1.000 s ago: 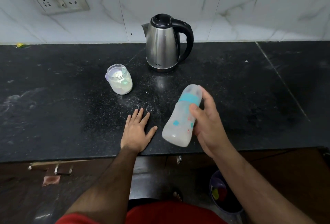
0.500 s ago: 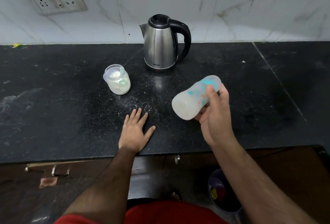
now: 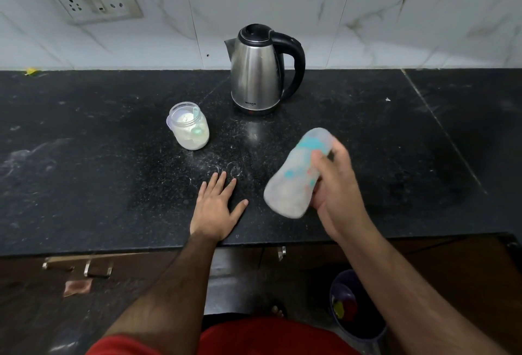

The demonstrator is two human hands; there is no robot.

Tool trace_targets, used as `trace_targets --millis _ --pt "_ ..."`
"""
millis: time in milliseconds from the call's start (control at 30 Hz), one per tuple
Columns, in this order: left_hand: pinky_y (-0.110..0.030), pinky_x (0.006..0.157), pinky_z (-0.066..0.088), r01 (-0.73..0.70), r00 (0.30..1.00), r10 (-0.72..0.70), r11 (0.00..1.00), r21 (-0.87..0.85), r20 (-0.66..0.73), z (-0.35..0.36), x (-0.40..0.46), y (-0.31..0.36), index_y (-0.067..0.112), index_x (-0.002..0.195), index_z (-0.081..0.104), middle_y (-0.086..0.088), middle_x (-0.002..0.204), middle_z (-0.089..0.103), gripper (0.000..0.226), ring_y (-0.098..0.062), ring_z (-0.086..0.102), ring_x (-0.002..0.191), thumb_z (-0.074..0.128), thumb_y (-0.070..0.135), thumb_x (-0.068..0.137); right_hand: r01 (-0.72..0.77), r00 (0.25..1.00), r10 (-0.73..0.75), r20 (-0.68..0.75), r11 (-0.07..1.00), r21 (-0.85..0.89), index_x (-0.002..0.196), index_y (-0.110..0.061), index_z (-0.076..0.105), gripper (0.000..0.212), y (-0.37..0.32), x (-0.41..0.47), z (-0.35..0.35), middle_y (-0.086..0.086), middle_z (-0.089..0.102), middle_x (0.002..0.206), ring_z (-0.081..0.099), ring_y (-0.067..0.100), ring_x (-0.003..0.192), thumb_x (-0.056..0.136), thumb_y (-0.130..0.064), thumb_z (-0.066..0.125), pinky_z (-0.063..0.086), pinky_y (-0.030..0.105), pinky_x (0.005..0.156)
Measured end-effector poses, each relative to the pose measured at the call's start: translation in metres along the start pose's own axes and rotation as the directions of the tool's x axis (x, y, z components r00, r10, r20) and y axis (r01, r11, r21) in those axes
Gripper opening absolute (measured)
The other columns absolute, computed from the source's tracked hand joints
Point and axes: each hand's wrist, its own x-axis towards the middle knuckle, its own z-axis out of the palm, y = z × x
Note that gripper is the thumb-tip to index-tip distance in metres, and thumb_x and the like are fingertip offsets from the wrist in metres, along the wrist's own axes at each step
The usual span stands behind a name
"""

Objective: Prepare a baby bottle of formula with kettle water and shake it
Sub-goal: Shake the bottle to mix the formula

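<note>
Bottle: frosted plastic baby bottle with teal markings (image 3: 296, 176), blurred, tilted above the black stone counter (image 3: 84, 156)
Right hand (image 3: 336, 185): curled around it
Left hand (image 3: 216, 207): laid flat on counter, fingers spread
Beyond: clear powder jar (image 3: 189, 125); steel kettle (image 3: 258, 72)

Light: we saw dim, even indoor light with soft shadows | Glare: a pale sheen lay on the countertop (image 3: 84, 185) beyond the left hand (image 3: 216, 209) | Blur: the bottle (image 3: 296, 176) in the right hand (image 3: 336, 185) was motion-smeared | Distortion: we noted wide-angle bending at the edges
</note>
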Motion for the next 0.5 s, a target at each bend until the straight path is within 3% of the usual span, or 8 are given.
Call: trace_targets --millis 67,200,267,400,500 --pt "-0.042 0.126 0.005 0.003 1.000 -0.003 1.000 -0.006 0.002 -0.001 0.000 0.000 0.024 0.154 0.032 -0.003 0.165 0.019 0.084 -0.017 0.005 0.154 0.017 0.072 0.086 0.004 0.999 -0.002 0.039 0.999 -0.037 0.139 -0.024 0.043 0.048 0.001 -0.002 0.000 -0.003 0.067 0.109 0.070 0.013 0.093 0.093 -0.022 0.058 0.058 0.033 0.070" --pt "-0.041 0.126 0.003 0.006 1.000 -0.006 1.000 0.002 0.007 0.001 0.000 -0.001 0.025 0.154 0.032 -0.001 0.166 0.018 0.082 -0.016 0.003 0.154 0.018 0.073 0.088 0.060 0.988 -0.046 -0.147 0.994 0.093 0.138 -0.026 0.040 0.040 -0.007 0.009 -0.002 -0.001 0.064 0.114 0.071 0.011 0.090 0.100 -0.026 0.051 0.058 0.034 0.068" --pt "-0.040 0.126 0.003 0.008 1.000 -0.008 1.000 0.003 0.005 0.001 0.000 -0.001 0.025 0.154 0.032 -0.001 0.166 0.018 0.082 -0.016 0.003 0.154 0.018 0.073 0.088 0.050 0.993 -0.041 -0.114 0.996 0.077 0.138 -0.027 0.039 0.038 -0.008 0.009 0.000 -0.003 0.066 0.110 0.071 0.010 0.090 0.101 -0.023 0.049 0.058 0.036 0.070" --pt "-0.041 0.126 0.004 0.005 1.000 -0.005 1.000 -0.006 0.014 -0.001 0.000 0.000 0.024 0.154 0.031 -0.002 0.166 0.016 0.084 -0.016 0.002 0.154 0.017 0.072 0.086 -0.020 0.996 0.026 0.090 0.997 -0.074 0.139 -0.026 0.040 0.045 -0.002 -0.003 0.006 -0.012 0.071 0.097 0.071 0.012 0.088 0.097 -0.014 0.051 0.060 0.040 0.072" --pt "-0.040 0.126 0.003 0.005 1.000 -0.005 1.000 -0.002 0.006 0.000 0.000 0.000 0.025 0.154 0.031 -0.001 0.166 0.016 0.076 -0.016 0.002 0.154 0.027 0.070 0.092 0.031 0.999 -0.030 -0.035 0.999 0.027 0.139 -0.025 0.041 0.041 -0.007 0.003 0.004 -0.004 0.066 0.108 0.071 0.011 0.088 0.099 -0.018 0.050 0.058 0.035 0.068"
